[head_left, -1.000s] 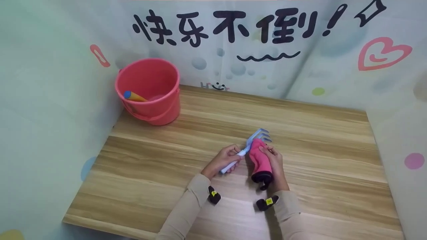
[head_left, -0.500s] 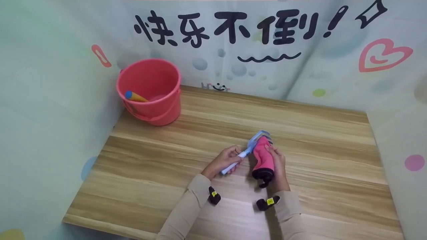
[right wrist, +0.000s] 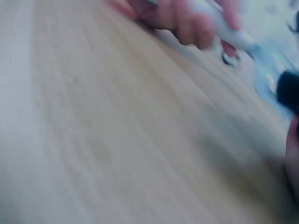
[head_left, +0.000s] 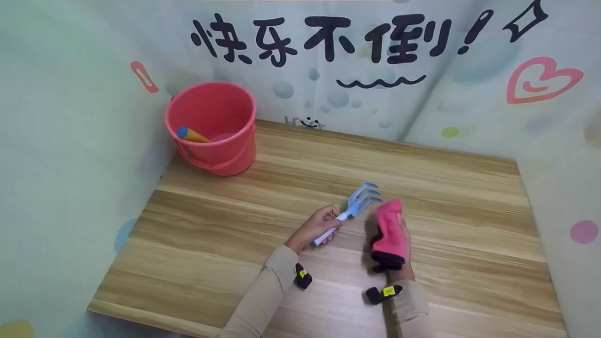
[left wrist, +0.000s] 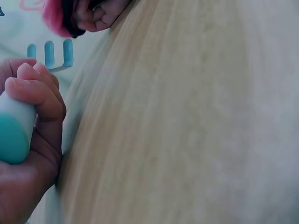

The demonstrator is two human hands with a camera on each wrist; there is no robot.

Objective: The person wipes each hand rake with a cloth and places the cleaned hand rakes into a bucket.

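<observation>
A light blue hand rake (head_left: 358, 204) with a few tines slants up and to the right, its handle gripped by my left hand (head_left: 323, 221). In the left wrist view, the curled fingers (left wrist: 39, 88) wrap the handle, and the teal handle end (left wrist: 14, 137) sticks out of the fist. My right hand (head_left: 407, 241) holds a piece of pink cloth with black trim (head_left: 392, 227) just right of the tines; the cloth covers much of that hand. The right wrist view is blurred, with the rake head (right wrist: 268, 70) next to the black trim (right wrist: 287, 91).
A pink bucket (head_left: 235, 152) stands at the table's back left corner, holding a yellow item with a blue end (head_left: 192, 135). The wooden table (head_left: 446, 188) is closed in by printed fabric walls (head_left: 263, 103) at the back and sides.
My right hand has drawn the pink cloth off the rake's head, to the right and a little nearer, uncovering the tines. My left hand and the rake stay almost in place.
</observation>
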